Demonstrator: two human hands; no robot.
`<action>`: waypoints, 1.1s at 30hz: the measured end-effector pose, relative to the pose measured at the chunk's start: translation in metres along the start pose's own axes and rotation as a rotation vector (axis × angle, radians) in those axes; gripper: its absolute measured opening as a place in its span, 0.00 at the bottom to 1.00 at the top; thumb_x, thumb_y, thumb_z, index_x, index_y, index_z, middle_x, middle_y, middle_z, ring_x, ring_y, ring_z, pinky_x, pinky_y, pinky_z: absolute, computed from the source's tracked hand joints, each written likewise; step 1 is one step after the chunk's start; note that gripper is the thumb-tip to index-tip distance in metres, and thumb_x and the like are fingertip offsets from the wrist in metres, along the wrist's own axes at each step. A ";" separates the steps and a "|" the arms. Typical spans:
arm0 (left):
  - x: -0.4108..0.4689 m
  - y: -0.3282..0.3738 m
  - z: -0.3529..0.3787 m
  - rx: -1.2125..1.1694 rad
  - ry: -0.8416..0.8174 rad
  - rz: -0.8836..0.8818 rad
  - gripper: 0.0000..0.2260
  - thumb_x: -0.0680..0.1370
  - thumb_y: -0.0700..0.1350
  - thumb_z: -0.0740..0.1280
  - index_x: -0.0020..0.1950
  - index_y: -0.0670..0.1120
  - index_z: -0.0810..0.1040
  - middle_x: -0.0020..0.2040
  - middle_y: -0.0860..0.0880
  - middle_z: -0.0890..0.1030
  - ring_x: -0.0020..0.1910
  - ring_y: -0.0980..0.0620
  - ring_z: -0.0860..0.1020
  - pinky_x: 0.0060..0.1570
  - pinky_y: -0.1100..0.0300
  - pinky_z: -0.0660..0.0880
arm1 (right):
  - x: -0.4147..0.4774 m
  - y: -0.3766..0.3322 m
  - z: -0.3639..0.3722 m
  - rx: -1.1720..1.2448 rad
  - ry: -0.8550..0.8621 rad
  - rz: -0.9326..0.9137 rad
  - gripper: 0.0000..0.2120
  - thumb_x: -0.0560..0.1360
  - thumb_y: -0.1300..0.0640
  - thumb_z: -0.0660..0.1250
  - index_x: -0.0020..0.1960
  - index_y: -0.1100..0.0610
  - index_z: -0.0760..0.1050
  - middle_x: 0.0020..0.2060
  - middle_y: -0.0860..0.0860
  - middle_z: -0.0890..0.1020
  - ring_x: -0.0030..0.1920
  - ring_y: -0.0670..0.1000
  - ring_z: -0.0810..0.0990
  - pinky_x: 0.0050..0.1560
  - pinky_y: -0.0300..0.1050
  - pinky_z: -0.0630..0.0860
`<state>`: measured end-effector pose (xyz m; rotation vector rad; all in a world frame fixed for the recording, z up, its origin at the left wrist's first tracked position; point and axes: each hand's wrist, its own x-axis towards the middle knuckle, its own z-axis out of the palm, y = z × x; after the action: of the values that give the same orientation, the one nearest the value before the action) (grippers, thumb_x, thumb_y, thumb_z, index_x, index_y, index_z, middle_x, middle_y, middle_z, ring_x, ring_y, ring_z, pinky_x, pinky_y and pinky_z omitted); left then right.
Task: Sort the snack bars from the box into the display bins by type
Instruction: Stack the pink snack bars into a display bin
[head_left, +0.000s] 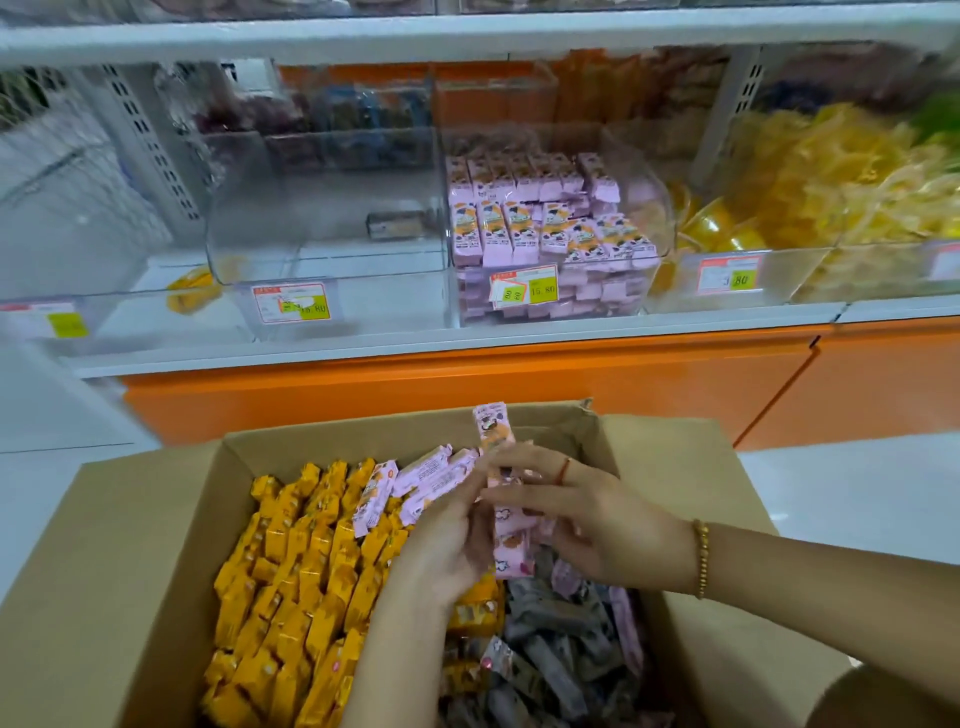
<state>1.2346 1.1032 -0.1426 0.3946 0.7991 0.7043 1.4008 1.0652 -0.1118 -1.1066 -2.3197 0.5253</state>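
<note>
Pink snack bars (431, 478): small flat sticks in glossy film wrappers with crimped ends, held in a bunch just above the open box (156, 519). Left hand (447, 545) grips a fan of them, its fingers (470, 480) curled under the pack ends. Right hand (608, 525) pinches more pink snack bars in a rough column, its fingers (511, 457) spread across the wrappers, with one bar (493, 426) sticking up above the rest. They are probably light and fairly stiff inside, but the film looks slick, so a loose stack could slide apart. Best hold is across the long flat faces mid-length, squeezing the bunch together, not by the crimped tails. The contents may snap or crush if squeezed hard. The box is plain brown cardboard with its flaps folded out. Yellow bars (301, 571) are packed on end in its left half, shiny foil. Grey bars (550, 649) lie loose and jumbled in its right half, with a few pink ones mixed in. The matching pink bin (655, 218) is clear rigid plastic with a curved front, already stacked in neat rows, on the shelf (467, 338) straight ahead with a price tag (524, 287) on its front. Beside it to the left, a clear bin (322, 208) holds what looks like one dark bar (397, 224). Bins further right hold yellow packs (810, 176), blurred. There is a bead bracelet (701, 558) on the right wrist and a ring (565, 470) on one right finger.
</note>
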 end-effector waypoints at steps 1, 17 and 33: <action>-0.003 0.000 0.004 0.028 0.002 0.041 0.17 0.75 0.50 0.64 0.59 0.41 0.78 0.53 0.43 0.83 0.52 0.51 0.82 0.56 0.58 0.76 | -0.003 -0.009 -0.009 0.067 0.048 0.049 0.24 0.70 0.67 0.59 0.64 0.55 0.76 0.72 0.49 0.66 0.67 0.53 0.73 0.55 0.36 0.75; -0.043 0.008 0.050 0.094 -0.004 0.328 0.09 0.78 0.34 0.62 0.55 0.41 0.78 0.37 0.49 0.84 0.30 0.55 0.79 0.28 0.63 0.76 | 0.016 -0.026 -0.069 0.495 0.342 0.623 0.23 0.66 0.66 0.76 0.51 0.48 0.69 0.43 0.48 0.79 0.34 0.44 0.73 0.41 0.41 0.76; -0.026 0.059 0.051 0.674 -0.233 0.064 0.21 0.69 0.52 0.72 0.60 0.47 0.79 0.52 0.40 0.80 0.46 0.43 0.75 0.44 0.57 0.76 | 0.020 0.000 -0.119 -0.381 -0.023 0.041 0.34 0.68 0.52 0.76 0.70 0.40 0.65 0.69 0.42 0.64 0.64 0.49 0.68 0.60 0.44 0.73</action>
<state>1.2362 1.1235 -0.0634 1.0947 0.7884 0.4198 1.4612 1.0958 -0.0113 -1.3250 -2.4853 0.1090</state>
